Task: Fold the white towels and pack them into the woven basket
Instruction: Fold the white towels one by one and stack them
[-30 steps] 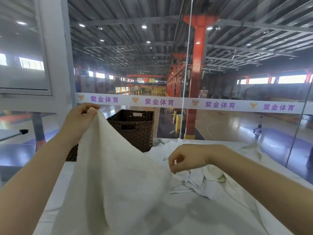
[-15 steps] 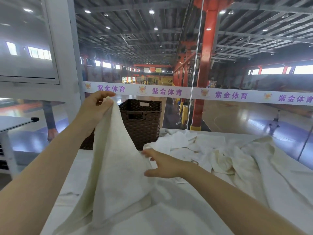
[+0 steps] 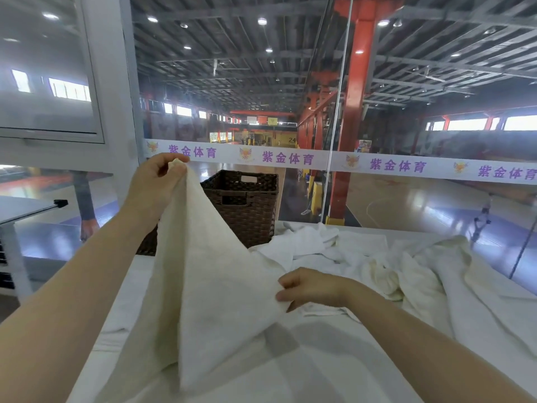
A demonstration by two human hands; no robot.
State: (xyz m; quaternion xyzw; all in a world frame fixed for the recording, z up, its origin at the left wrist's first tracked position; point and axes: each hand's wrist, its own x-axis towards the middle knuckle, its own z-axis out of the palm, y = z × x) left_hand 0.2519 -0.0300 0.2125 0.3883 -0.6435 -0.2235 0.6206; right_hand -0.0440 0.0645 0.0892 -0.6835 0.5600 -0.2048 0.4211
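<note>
One corner of a cream-white terry towel is pinched between the thumb and curled fingers of the left hand, which is raised well above the table so that the cloth hangs down from it in a tall tent shape. A lower edge of the same towel is grasped by the right hand, whose fingers are curled round the fabric low down, near the table surface. The towel is thus stretched on a slant between the two hands, with its bottom part trailing on the white-covered table.

No fold can be seen in the held towel, so the step in hand is judged to be the spreading out of a first towel before folding. Just beyond the right hand, a loose heap of crumpled white towels is spread over the middle and right of the table, none of them folded.

The dark brown woven rectangular basket stands at the far edge of the table, behind the raised towel and nearer the left hand than the right, partly hidden by the cloth. Its inside cannot be seen from this angle, so whether anything has been packed cannot be told. The task is judged to be near its start, with folding and packing of nearly everything left.
</note>
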